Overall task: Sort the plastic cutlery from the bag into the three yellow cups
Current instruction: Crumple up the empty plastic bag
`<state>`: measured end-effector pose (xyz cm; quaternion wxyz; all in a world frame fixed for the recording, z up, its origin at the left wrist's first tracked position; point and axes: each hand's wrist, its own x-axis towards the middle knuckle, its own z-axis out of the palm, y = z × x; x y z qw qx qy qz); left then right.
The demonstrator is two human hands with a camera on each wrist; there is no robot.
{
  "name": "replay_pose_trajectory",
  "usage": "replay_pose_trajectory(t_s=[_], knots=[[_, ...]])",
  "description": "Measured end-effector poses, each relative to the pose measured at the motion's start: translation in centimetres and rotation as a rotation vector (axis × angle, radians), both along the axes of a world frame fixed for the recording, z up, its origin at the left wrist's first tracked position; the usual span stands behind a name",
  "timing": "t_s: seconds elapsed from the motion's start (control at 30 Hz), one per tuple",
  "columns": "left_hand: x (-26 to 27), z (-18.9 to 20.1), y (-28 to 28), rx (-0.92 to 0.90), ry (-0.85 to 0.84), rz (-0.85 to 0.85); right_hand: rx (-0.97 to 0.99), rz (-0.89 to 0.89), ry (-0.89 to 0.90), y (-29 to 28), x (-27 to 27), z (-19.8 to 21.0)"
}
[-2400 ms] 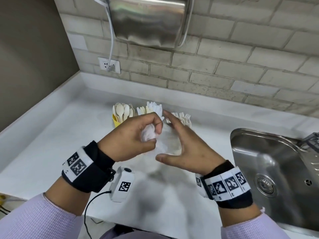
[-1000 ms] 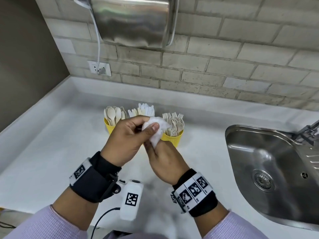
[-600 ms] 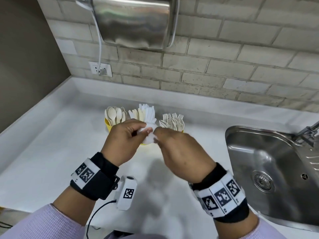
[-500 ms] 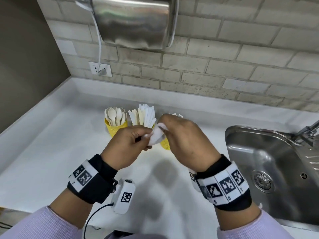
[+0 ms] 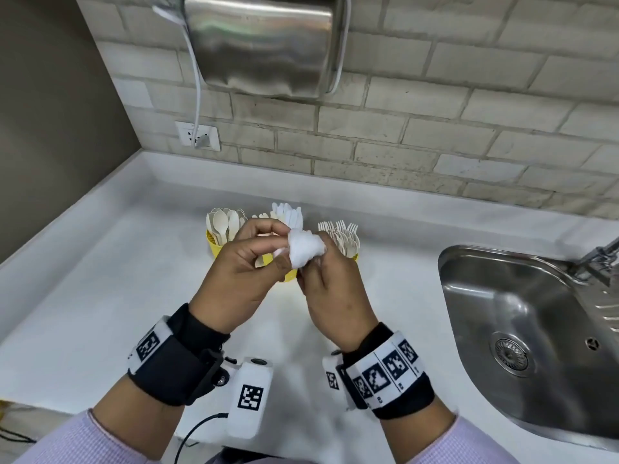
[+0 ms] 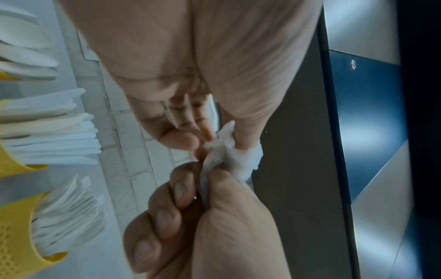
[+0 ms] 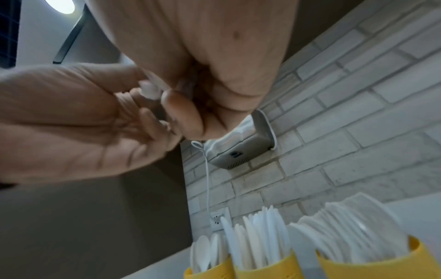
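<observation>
Both hands hold a crumpled white plastic bag (image 5: 305, 250) above the counter, just in front of the cups. My left hand (image 5: 268, 244) pinches the wad from the left with thumb and fingers. From below and to the right, my right hand (image 5: 315, 262) grips it with curled fingers. In the left wrist view the bag (image 6: 238, 158) is squeezed between the two hands. Behind them stand three yellow cups: the left cup (image 5: 213, 245) holds spoons (image 5: 222, 223), the middle cup (image 5: 290, 275) knives (image 5: 288, 214), and the right one forks (image 5: 341, 234). The hands partly hide the cups.
A steel sink (image 5: 522, 296) with a tap (image 5: 599, 256) lies at the right. A steel hand dryer (image 5: 268, 45) hangs on the brick wall, its cord plugged into a socket (image 5: 198, 139). A dark wall bounds the white counter (image 5: 100, 279) on the left.
The loose bag has been squeezed into a small wad. The hands closed together on it, and the right hand turned from above the wad to below it.
</observation>
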<state>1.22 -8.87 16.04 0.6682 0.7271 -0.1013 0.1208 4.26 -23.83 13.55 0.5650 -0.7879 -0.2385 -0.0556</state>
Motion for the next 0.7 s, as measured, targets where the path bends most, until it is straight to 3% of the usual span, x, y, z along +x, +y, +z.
replay_pose_trajectory(t_s=[0.17, 0.33, 0.47, 0.57, 0.7], knots=[[0.5, -0.5, 0.1, 0.05, 0.001, 0.167, 0.02, -0.008, 0.16, 0.4, -1.4, 0.7], [0.1, 0.1, -0.4, -0.055, 0.038, 0.244, -0.3, -0.208, -0.383, -0.4, -1.8, 1.3], [-0.1, -0.1, -0.2, -0.073, 0.119, 0.271, -0.378, -0.178, -0.547, -0.6, -1.5, 1.9], [-0.3, 0.2, -0.1, -0.104, 0.191, 0.245, -0.351, -0.169, -0.512, -0.3, -1.0, 1.6], [-0.8, 0.9, -0.6, -0.065, 0.195, 0.142, -0.045, -0.021, -0.207, 0.5, -1.2, 1.5]])
